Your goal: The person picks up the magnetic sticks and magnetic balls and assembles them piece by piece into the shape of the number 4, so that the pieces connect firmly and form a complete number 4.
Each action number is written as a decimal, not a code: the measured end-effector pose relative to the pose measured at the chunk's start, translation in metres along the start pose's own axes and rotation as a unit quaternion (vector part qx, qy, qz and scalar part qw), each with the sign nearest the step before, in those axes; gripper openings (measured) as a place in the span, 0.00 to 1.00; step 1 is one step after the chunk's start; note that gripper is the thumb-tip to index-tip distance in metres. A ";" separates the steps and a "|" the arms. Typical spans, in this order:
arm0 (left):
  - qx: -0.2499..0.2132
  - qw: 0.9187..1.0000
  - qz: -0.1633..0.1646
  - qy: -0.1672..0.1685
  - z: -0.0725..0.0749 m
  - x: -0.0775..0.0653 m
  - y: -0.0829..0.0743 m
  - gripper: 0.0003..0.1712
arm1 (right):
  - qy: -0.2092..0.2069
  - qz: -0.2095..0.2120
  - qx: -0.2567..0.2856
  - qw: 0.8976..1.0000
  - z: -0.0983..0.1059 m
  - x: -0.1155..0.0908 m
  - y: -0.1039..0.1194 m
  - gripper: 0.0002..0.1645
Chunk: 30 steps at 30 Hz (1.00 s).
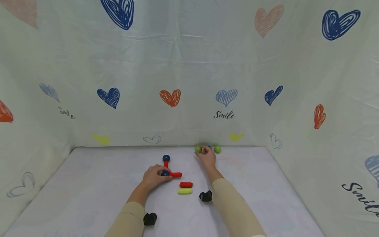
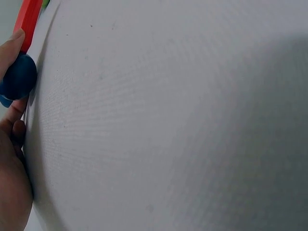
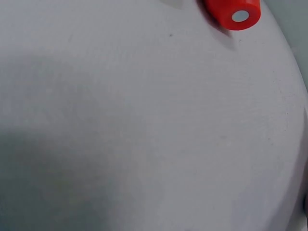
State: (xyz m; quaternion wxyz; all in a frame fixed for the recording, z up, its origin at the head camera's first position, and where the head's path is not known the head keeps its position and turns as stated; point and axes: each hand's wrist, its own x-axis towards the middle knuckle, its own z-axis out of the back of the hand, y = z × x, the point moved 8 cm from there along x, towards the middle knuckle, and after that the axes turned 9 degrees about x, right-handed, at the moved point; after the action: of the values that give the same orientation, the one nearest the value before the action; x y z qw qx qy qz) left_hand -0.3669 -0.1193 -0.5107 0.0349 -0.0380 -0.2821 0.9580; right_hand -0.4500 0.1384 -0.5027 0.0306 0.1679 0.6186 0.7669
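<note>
My left hand (image 1: 154, 176) grips a joined piece at its near blue ball (image 1: 165, 173). From that ball one red rod (image 1: 175, 174) points right, and another red rod (image 1: 166, 164) runs away to a far blue ball (image 1: 166, 158). In the left wrist view, the thumb presses where a red rod (image 2: 29, 21) meets a blue ball (image 2: 19, 77). At the table's back edge, my right hand (image 1: 208, 159) pinches a green ball (image 1: 198, 149) between thumb and fingers. Just behind that hand a dark blue ball (image 1: 210, 147) is mostly hidden.
Another green ball (image 1: 217, 149) lies right of my right hand. Between the forearms are a loose red rod (image 1: 186, 185) and a yellow-green rod (image 1: 185, 191). A rod end with a pale disc (image 3: 240, 16) shows in the right wrist view. A heart-printed curtain (image 1: 189, 72) hangs behind the table.
</note>
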 end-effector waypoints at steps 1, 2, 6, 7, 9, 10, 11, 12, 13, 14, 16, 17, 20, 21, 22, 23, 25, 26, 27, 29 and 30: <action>0.000 1.000 0.001 0.000 0.000 0.000 0.000 0.12 | -0.002 0.001 -0.008 1.000 0.000 0.001 0.000 0.21; 0.001 1.000 0.001 -0.001 0.000 0.000 0.000 0.12 | -0.005 0.002 -0.016 1.000 0.000 0.001 0.000 0.21; 0.001 1.000 0.001 0.000 -0.001 0.001 0.000 0.12 | -0.014 -0.006 -0.046 0.999 0.000 0.002 -0.001 0.23; 0.001 1.000 0.001 0.000 -0.001 0.001 0.000 0.12 | -0.015 -0.010 -0.053 0.998 0.000 0.002 -0.002 0.23; 0.000 1.000 0.002 0.001 -0.001 0.001 0.000 0.12 | -0.018 -0.018 -0.069 0.997 -0.001 0.003 -0.003 0.24; 0.001 1.000 0.002 0.000 -0.001 0.001 0.000 0.12 | -0.019 -0.021 -0.078 0.997 -0.002 0.003 -0.003 0.24; 0.002 1.000 0.003 0.000 -0.001 0.001 0.000 0.12 | -0.019 -0.024 -0.087 0.996 -0.002 0.003 -0.003 0.24; 0.003 1.000 0.003 -0.001 0.000 0.000 0.000 0.12 | -0.020 -0.024 -0.097 0.995 -0.003 0.004 -0.003 0.24; 0.004 1.000 0.003 -0.001 0.000 0.000 0.000 0.12 | -0.020 -0.023 -0.106 0.994 -0.003 0.004 -0.003 0.24; 0.004 1.000 0.002 -0.002 0.000 0.000 0.000 0.12 | -0.021 -0.023 -0.114 0.993 -0.003 0.005 -0.003 0.24; 0.004 1.000 0.000 -0.003 0.001 0.000 -0.001 0.12 | -0.023 -0.022 -0.125 0.992 -0.004 0.005 -0.003 0.24; 0.003 1.000 -0.001 -0.002 0.001 0.000 -0.001 0.12 | -0.024 -0.021 -0.128 0.991 -0.004 0.005 -0.003 0.23; 0.001 1.000 -0.005 0.000 0.000 0.001 0.000 0.13 | -0.027 -0.020 -0.130 0.991 -0.004 0.005 -0.003 0.23; 0.002 1.000 -0.005 0.000 0.000 0.001 0.000 0.13 | -0.027 -0.020 -0.129 0.991 -0.004 0.006 -0.004 0.23; 0.003 1.000 -0.005 0.000 0.000 0.001 0.000 0.13 | -0.027 -0.020 -0.128 0.991 -0.004 0.006 -0.004 0.22; 0.003 1.000 -0.005 0.000 0.000 0.001 0.001 0.13 | -0.027 -0.020 -0.126 0.991 -0.005 0.006 -0.005 0.22; 0.005 1.000 -0.007 0.000 0.000 0.001 0.001 0.13 | -0.027 -0.019 -0.119 0.992 -0.005 0.006 -0.005 0.22; 0.006 1.000 -0.008 0.000 0.000 0.002 0.001 0.13 | -0.028 -0.019 -0.114 0.993 -0.004 0.005 -0.005 0.22; 0.007 1.000 -0.008 0.001 0.000 0.002 0.001 0.13 | -0.028 -0.016 -0.111 0.993 -0.004 0.005 -0.005 0.22; 0.007 1.000 -0.009 0.000 0.000 0.001 0.001 0.13 | -0.026 -0.013 -0.098 0.995 -0.004 0.003 -0.004 0.22; 0.007 1.000 -0.008 0.000 0.000 0.001 0.001 0.13 | -0.025 -0.012 -0.091 0.995 -0.004 0.003 -0.003 0.22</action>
State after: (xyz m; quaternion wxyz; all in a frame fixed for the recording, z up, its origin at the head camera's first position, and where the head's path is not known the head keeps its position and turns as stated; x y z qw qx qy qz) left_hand -0.3682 -0.1199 -0.5112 0.0431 -0.0356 -0.2752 0.9598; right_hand -0.4543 0.1358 -0.5061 0.0701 0.1761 0.5469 0.8155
